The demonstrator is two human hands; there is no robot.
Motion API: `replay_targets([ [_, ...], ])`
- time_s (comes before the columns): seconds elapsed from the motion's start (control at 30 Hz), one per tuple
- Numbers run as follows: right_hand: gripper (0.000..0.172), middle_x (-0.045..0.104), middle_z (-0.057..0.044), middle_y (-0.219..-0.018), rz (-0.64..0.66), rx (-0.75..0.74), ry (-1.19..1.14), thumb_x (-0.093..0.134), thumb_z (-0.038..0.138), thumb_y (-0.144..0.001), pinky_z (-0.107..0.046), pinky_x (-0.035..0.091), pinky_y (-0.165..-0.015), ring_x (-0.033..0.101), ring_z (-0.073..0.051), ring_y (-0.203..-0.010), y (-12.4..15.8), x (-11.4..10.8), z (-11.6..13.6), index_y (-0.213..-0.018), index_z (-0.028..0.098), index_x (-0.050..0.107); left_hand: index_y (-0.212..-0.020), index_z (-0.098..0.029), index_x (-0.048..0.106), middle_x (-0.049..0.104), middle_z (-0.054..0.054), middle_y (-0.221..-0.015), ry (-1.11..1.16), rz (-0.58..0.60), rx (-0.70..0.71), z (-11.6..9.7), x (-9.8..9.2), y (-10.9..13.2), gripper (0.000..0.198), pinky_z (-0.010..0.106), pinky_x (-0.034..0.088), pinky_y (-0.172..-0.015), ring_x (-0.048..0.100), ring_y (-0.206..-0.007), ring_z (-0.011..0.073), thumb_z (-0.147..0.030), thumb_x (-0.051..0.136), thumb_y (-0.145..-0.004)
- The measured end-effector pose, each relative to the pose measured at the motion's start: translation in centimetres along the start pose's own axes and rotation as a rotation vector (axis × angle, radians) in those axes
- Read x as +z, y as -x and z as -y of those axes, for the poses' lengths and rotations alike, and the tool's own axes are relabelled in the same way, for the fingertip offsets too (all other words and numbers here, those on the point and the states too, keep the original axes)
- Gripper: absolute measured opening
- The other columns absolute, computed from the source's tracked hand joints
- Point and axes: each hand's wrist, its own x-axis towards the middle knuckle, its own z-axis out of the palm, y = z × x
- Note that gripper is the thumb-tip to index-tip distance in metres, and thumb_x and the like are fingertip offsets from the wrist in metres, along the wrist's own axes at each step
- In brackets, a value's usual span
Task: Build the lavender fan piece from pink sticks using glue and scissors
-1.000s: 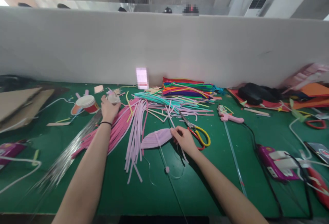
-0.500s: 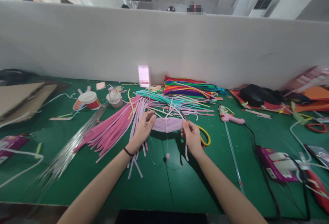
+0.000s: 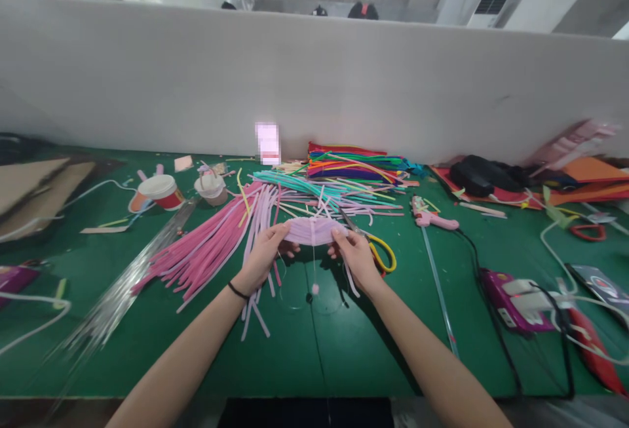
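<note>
Since the green table [image 3: 344,349] fills most of my feed, I start there. A spread of pink pipe cleaners [image 3: 211,251] fans from its middle toward the left edge, and a stack of mixed-colour pipe cleaners [image 3: 348,166] lies against the far edge. Over the middle of the table, lifted clear of it, is the lilac pipe-cleaner piece [image 3: 314,231], a flat woven leaf shape. I have the left hand [image 3: 263,254] closed in a pinch on its left end and the right hand [image 3: 356,257] closed the same way on its right end. Yellow-handled scissors [image 3: 383,254] lie just beside the right hand, and a thread with a small bead [image 3: 315,289] hangs from the piece.

By my reading, the step is shaping the piece between both hands; further work calls for firm, even pinches so it does not twist. A second ago the piece lay on the table under the right hand alone, while the left was at the small cup [image 3: 210,187] near the far edge. The left hand has since come across.
</note>
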Motion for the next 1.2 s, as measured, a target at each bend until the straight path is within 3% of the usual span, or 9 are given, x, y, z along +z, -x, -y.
replay_targets([
  [0.13,0.041,0.065,-0.002,-0.061,-0.068,0.020,-0.074,0.073,0.055,-0.069,-0.023,0.048,-0.050,0.057,-0.010,-0.049,-0.22,-0.05,-0.14,-0.073,0.015,0.066,-0.087,-0.012,0.067,0.072,0.007,-0.076,0.059,0.052,-0.015,-0.11,0.31,0.19,0.037,0.022,0.049,-0.049,0.066,-0.062,0.0145,-0.046,0.073,-0.074],
  [0.3,0.040,0.066,-0.003,-0.063,-0.100,0.036,-0.145,0.075,0.053,-0.069,-0.022,0.047,-0.050,0.058,-0.010,-0.050,-0.43,-0.31,-0.33,-0.073,0.014,0.066,-0.077,-0.014,0.065,0.072,0.005,-0.078,0.013,-0.007,0.028,0.08,-0.20,0.02,0.024,0.019,0.049,-0.055,0.066,-0.064,0.0111,-0.034,0.078,-0.072],
  [0.57,0.039,0.065,-0.001,-0.062,-0.043,0.031,-0.137,0.073,0.052,-0.071,-0.023,0.048,-0.051,0.058,-0.010,-0.050,-0.31,-0.16,-0.67,-0.074,0.015,0.067,-0.087,-0.014,0.069,0.072,0.005,-0.083,0.095,0.020,-0.059,0.00,-0.22,-0.03,0.025,0.020,0.053,-0.057,0.070,-0.074,0.0153,-0.030,0.080,-0.071],
  [0.8,0.039,0.064,-0.002,-0.062,-0.044,0.062,-0.153,0.075,0.052,-0.068,-0.022,0.048,-0.050,0.057,-0.010,-0.050,-0.27,0.09,-0.45,-0.073,0.015,0.066,-0.076,-0.011,0.068,0.073,0.007,-0.074,0.119,0.002,-0.067,0.16,-0.09,-0.01,0.021,0.019,0.055,-0.065,0.071,-0.072,0.0139,-0.028,0.080,-0.072],
  [1.0,0.042,0.063,-0.001,-0.060,-0.104,0.077,-0.137,0.076,0.054,-0.065,-0.023,0.049,-0.050,0.056,-0.010,-0.048,-0.30,0.17,-0.35,-0.071,0.015,0.065,-0.091,-0.012,0.068,0.075,0.010,-0.086,0.100,0.064,-0.136,-0.27,0.28,0.38,0.027,0.023,0.057,-0.066,0.072,-0.076,0.0169,-0.024,0.081,-0.071],
  [1.2,0.039,0.065,-0.002,-0.064,-0.021,0.049,-0.106,0.073,0.053,-0.071,-0.022,0.049,-0.051,0.058,-0.010,-0.051,-0.09,0.23,-0.81,-0.077,0.014,0.066,-0.078,-0.011,0.070,0.075,0.009,-0.083,0.094,0.038,-0.153,-0.01,0.41,0.34,0.018,0.020,0.056,-0.068,0.071,-0.073,0.0138,-0.022,0.081,-0.070],
])
